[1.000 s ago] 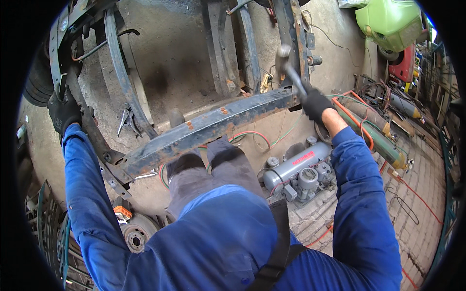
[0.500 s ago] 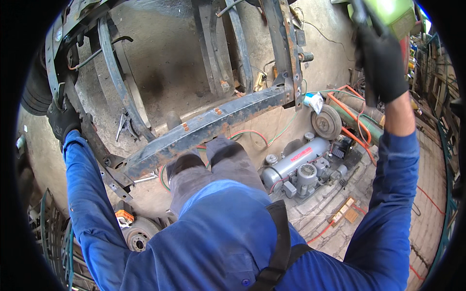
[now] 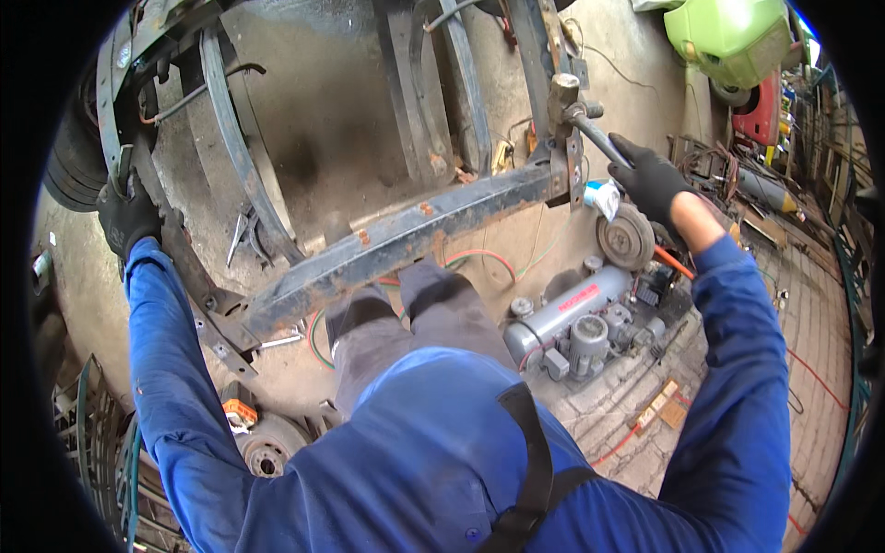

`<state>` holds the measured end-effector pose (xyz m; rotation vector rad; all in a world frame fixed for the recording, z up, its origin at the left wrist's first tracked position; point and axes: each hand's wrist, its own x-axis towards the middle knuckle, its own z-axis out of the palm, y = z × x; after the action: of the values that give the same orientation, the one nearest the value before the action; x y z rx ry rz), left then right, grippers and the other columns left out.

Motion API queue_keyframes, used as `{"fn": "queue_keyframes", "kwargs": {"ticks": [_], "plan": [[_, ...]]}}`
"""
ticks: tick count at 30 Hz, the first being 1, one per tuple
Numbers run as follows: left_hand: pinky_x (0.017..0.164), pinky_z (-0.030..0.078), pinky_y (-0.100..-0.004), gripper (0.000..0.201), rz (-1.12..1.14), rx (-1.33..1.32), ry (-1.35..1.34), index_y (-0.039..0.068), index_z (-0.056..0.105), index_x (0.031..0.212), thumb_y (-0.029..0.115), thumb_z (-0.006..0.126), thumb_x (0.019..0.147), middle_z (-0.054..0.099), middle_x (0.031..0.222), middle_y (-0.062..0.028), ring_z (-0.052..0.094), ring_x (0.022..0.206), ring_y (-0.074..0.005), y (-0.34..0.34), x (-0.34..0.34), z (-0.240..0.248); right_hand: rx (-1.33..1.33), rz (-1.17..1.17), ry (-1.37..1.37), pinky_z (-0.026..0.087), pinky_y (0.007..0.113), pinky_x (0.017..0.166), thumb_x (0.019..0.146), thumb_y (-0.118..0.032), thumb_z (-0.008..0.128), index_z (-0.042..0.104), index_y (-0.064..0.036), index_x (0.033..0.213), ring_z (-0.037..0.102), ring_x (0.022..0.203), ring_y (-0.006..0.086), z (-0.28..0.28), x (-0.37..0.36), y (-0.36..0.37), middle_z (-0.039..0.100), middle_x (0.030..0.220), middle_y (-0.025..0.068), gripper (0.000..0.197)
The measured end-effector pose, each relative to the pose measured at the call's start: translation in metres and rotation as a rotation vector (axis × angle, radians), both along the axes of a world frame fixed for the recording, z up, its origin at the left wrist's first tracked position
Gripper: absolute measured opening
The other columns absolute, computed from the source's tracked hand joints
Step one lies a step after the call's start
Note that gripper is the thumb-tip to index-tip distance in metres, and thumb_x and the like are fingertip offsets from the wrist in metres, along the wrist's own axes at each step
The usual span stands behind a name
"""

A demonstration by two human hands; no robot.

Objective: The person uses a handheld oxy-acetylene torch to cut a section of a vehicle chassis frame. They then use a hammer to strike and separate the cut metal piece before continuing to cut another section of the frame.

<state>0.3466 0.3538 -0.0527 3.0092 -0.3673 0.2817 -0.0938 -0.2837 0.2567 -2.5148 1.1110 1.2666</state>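
A rusty steel cross beam (image 3: 396,244) of a vehicle frame runs across the view in front of my knees. My right hand (image 3: 648,180), in a black glove, grips the handle of a hammer (image 3: 576,111); its head rests against the frame rail (image 3: 539,55) where the beam joins it. My left hand (image 3: 127,214), also gloved, holds the left frame rail (image 3: 184,249) beside a black tyre (image 3: 74,166).
A grey air compressor (image 3: 576,323) with a pulley wheel (image 3: 625,238) stands on the ground to the right. Orange and green hoses (image 3: 470,258) lie under the beam. A brake drum (image 3: 267,452) sits lower left. A green machine (image 3: 728,32) stands far right.
My right hand raised the hammer high to the upper right, then swung it back down onto the frame rail. My left hand kept its hold on the left rail.
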Motion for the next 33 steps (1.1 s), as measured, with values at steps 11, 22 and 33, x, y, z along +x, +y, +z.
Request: {"fn": "queue_keyframes", "kwargs": {"ticks": [11, 22, 33], "plan": [[0.102, 0.054, -0.0515, 0.045, 0.018, -0.027, 0.002, 0.011, 0.076, 0.133, 0.045, 0.069, 0.103, 0.073, 0.125, -0.0219, 0.07, 0.116, -0.0417, -0.001, 0.002, -0.001, -0.233, 0.319, -0.719, 0.051, 0.036, 0.057, 0.095, -0.019, 0.073, 0.063, -0.0055, 0.127, 0.061, 0.062, 0.0208, 0.099, 0.147, 0.0, 0.063, 0.074, 0.0036, 0.036], [0.103, 0.053, -0.0511, 0.05, 0.162, -0.11, 0.099, 0.004, 0.074, 0.132, 0.045, 0.069, 0.104, 0.072, 0.125, -0.0235, 0.067, 0.122, -0.0428, -0.016, -0.006, 0.007, 0.01, 0.157, 0.034, 0.06, 0.053, 0.087, 0.111, -0.036, 0.058, 0.063, -0.0101, 0.149, 0.076, 0.094, 0.0396, 0.059, 0.03, 0.001, 0.073, 0.117, 0.0305, 0.046], [0.104, 0.052, -0.0518, 0.051, 0.09, -0.151, 0.029, 0.006, 0.075, 0.13, 0.048, 0.069, 0.104, 0.07, 0.128, -0.0227, 0.067, 0.122, -0.0413, -0.003, -0.002, -0.001, -0.454, 0.705, -0.65, 0.055, 0.04, 0.065, 0.095, -0.015, 0.07, 0.065, -0.0055, 0.131, 0.066, 0.077, 0.0255, 0.112, 0.131, 0.011, 0.068, 0.094, 0.0135, 0.038]]}}
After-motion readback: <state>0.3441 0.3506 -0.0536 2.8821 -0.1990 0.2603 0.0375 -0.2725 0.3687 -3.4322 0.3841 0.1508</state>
